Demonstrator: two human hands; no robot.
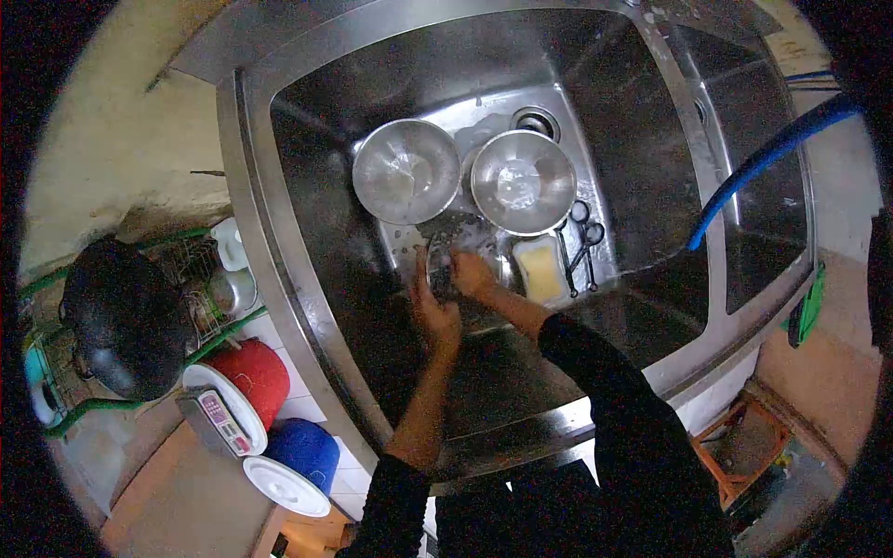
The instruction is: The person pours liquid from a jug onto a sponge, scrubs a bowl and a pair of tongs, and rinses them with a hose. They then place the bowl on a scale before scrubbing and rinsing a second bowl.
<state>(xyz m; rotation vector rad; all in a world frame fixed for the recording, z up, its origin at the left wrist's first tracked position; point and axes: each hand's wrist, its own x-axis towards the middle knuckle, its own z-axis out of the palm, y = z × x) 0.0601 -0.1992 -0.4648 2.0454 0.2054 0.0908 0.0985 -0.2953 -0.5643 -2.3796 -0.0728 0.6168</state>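
Inside the steel sink, my left hand reaches in below the left bowl, its fingers stretched forward and thumb apart. My right hand is just to its right, fingers curled closed. Whatever it grips is hidden; the area between the hands is dark and blurred. Ahead of them stand two round steel bowls, a left bowl and a right bowl, each with a little water showing. Right of my right hand lies a yellow sponge in a pale dish. Beside it are black-handled scissors.
A drain lies behind the right bowl. A blue hose hangs over the right basin. Outside the sink at left are a black wok, a red bucket, a kitchen scale and a blue bucket. An orange crate stands lower right.
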